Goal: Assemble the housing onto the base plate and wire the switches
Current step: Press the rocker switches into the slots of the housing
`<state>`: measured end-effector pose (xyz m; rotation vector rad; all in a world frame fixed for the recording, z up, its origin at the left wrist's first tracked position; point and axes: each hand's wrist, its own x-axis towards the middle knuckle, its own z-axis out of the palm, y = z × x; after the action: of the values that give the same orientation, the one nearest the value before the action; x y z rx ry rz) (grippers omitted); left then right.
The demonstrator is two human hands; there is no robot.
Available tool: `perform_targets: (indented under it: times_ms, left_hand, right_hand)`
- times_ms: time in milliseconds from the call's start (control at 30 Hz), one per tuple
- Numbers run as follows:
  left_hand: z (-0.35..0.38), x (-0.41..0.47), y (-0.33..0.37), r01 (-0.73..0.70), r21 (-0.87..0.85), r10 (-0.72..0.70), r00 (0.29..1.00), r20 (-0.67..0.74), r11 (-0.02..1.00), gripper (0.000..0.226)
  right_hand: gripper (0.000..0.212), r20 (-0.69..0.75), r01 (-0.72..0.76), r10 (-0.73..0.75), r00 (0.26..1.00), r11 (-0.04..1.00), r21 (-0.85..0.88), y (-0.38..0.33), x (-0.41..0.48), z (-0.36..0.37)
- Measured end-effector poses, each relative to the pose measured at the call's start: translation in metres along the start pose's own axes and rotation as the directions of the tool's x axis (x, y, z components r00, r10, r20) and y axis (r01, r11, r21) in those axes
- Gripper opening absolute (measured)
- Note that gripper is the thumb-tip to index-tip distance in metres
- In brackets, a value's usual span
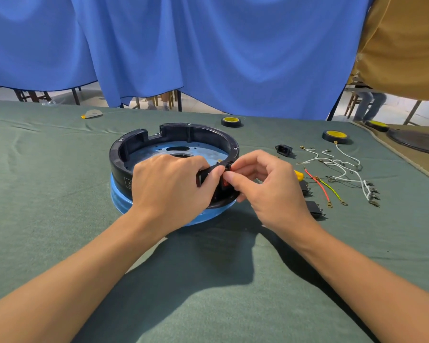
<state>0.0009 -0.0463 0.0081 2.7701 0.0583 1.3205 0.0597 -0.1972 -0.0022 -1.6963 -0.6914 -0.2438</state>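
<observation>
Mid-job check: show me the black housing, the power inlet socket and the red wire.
black housing [198, 133], head view, far inner wall.
power inlet socket [284, 149], head view, front face.
red wire [318, 185], head view, middle of its length.

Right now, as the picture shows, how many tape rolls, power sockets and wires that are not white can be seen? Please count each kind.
Tape rolls: 3
Power socket: 1
Red wire: 1
Green-yellow wire: 1
Total: 6
</observation>
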Motion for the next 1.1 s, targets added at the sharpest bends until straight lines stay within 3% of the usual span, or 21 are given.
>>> perform_targets:
  times_ms: [233,367,467,633,767,933,1033,1100]
  left_hand:
    - [-0.001,-0.001,-0.007,-0.090,0.029,0.089,0.995,0.040,0.995,0.046]
    - [-0.002,-0.001,-0.008,-0.127,0.032,0.124,0.989,0.081,0.991,0.037]
    - [-0.001,0.000,-0.005,-0.104,0.047,0.100,0.991,0.084,0.993,0.032]
    - [0.000,0.000,-0.005,-0.087,0.051,0.083,0.993,0.084,0.995,0.033]
    - [0.001,-0.001,-0.003,-0.044,0.034,0.043,0.999,0.034,0.998,0.048]
    - [0.002,0.002,0.006,0.030,0.073,-0.032,0.999,0.027,0.997,0.043]
    - [0.001,0.003,0.008,0.038,0.067,-0.040,0.999,0.034,0.997,0.041]
    - [0.000,0.002,0.009,0.018,0.107,-0.022,0.999,0.036,0.994,0.042]
  right_hand:
    - [0.020,0.142,0.079,-0.061,0.988,0.989,-0.122,0.004,0.002,-0.014]
    - [0.017,0.084,0.260,-0.246,0.966,0.909,-0.325,0.004,0.000,-0.007]
    - [0.013,0.032,0.264,-0.276,0.961,0.874,-0.409,0.004,-0.001,-0.002]
    - [0.010,0.039,0.265,-0.276,0.960,0.860,-0.436,0.006,0.001,-0.001]
    - [0.006,0.025,0.299,-0.317,0.948,0.862,-0.409,0.005,-0.003,-0.001]
    - [0.006,-0.048,0.261,-0.321,0.946,0.841,-0.473,0.003,0.002,-0.015]
    - [0.007,-0.013,0.184,-0.249,0.969,0.750,-0.635,0.003,0.008,-0.037]
    - [0.009,-0.054,0.035,-0.115,0.992,0.654,-0.756,0.005,0.017,-0.057]
